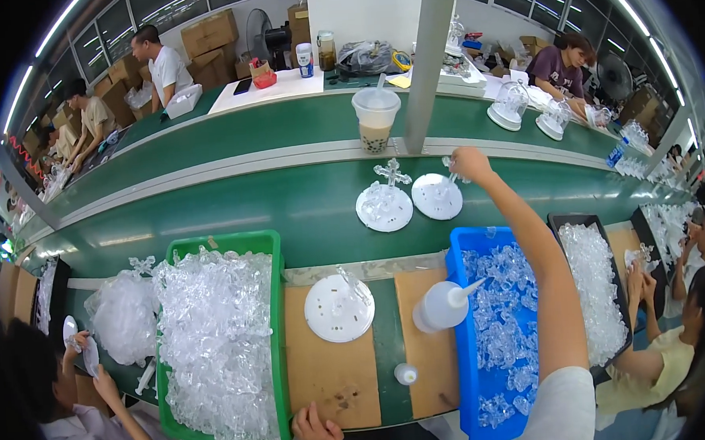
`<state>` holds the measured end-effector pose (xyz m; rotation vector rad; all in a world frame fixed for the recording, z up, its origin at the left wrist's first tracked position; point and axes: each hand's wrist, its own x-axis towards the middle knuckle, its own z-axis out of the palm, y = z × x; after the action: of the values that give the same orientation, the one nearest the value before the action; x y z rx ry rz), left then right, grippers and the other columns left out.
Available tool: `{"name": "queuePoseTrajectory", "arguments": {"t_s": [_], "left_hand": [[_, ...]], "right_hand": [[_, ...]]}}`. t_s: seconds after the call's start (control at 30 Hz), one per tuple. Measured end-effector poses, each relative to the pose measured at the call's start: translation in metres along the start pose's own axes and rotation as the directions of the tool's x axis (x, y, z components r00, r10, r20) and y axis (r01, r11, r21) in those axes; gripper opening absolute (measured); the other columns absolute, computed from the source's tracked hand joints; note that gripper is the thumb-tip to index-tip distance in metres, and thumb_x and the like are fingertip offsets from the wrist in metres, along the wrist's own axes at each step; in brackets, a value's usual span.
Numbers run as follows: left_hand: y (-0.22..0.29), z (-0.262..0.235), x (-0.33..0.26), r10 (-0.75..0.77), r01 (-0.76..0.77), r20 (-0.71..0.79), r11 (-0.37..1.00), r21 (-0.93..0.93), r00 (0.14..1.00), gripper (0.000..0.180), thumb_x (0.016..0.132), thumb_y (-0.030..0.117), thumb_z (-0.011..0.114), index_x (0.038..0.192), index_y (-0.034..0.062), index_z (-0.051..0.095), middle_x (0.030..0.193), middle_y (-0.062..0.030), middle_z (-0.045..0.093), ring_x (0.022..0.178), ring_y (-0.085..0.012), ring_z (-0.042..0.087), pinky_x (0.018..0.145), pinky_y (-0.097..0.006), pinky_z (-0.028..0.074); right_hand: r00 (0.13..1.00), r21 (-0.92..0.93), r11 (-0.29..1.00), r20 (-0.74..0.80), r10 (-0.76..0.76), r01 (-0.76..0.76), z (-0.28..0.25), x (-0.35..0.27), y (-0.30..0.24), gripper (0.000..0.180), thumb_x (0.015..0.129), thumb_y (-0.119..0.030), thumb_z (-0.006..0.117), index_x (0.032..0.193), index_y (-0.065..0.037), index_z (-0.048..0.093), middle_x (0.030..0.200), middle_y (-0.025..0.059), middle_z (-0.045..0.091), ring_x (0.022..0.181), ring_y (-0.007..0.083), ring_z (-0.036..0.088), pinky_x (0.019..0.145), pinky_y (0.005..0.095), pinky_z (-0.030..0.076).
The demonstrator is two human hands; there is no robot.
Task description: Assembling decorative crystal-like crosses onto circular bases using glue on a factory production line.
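At the far side of the green bench, my right hand (471,164) pinches a clear plastic cross (448,164) over the right-hand white disc (439,203); whether they touch is hard to tell. Beside it, another white disc (384,218) bears clear pieces and an upright clear cross (392,171). My left hand (316,431) rests at the near edge of a brown board (329,380), fingers loosely bent and apart, holding nothing visible. Farther up that board lies a third white disc (330,317) with small spots and a clear piece at its top edge.
A green bin (279,327) of clear pieces stands left, a blue bin (464,349) right, under my forearm. Between them are a white squeeze bottle (435,308) and a small bottle (406,374). A drink cup (375,123) stands by a metal post (428,72). Co-workers sit on both sides.
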<state>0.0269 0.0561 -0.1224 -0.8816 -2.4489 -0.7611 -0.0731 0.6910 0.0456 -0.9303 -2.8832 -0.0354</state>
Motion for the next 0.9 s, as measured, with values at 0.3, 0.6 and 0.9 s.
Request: {"name": "queuePoseTrajectory", "arguments": {"t_s": [0.3, 0.6, 0.9], "left_hand": [[0.039, -0.041, 0.024, -0.290, 0.309, 0.107, 0.873, -0.377, 0.951, 0.049, 0.081, 0.018, 0.061, 0.123, -0.0044, 0.047, 0.108, -0.0218, 0.049, 0.102, -0.0350, 0.046, 0.087, -0.042, 0.040], [0.095, -0.083, 0.082, -0.493, 0.478, 0.465, -0.109, -0.871, 0.735, 0.064, 0.082, 0.003, 0.063, 0.138, -0.0003, 0.032, 0.133, -0.0136, 0.045, 0.120, -0.0232, 0.046, 0.102, -0.037, 0.036], [0.059, -0.048, 0.046, -0.484, 0.575, 0.653, -0.321, -0.752, 0.583, 0.050, 0.092, 0.012, 0.056, 0.136, 0.0066, 0.034, 0.129, -0.0120, 0.048, 0.117, -0.0223, 0.051, 0.092, -0.037, 0.048]], "right_hand": [[0.810, 0.340, 0.802, -0.517, -0.277, 0.491, -0.271, -0.148, -0.065, 0.026, 0.085, -0.023, 0.065, 0.103, -0.004, 0.065, 0.077, 0.0052, 0.069, 0.066, 0.0086, 0.064, 0.060, 0.0210, 0.048], [0.678, 0.551, 0.524, -0.109, -0.727, 0.650, -0.164, -0.336, -0.238, 0.030, 0.079, -0.031, 0.068, 0.099, -0.011, 0.060, 0.074, 0.0138, 0.065, 0.069, 0.0332, 0.064, 0.065, 0.0429, 0.050], [0.977, 0.476, 0.864, -0.198, -0.077, 0.164, -0.065, -0.339, -0.137, 0.082, 0.058, -0.020, 0.086, 0.125, -0.004, 0.042, 0.115, 0.0173, 0.058, 0.107, 0.0342, 0.058, 0.086, 0.0376, 0.049]]}}
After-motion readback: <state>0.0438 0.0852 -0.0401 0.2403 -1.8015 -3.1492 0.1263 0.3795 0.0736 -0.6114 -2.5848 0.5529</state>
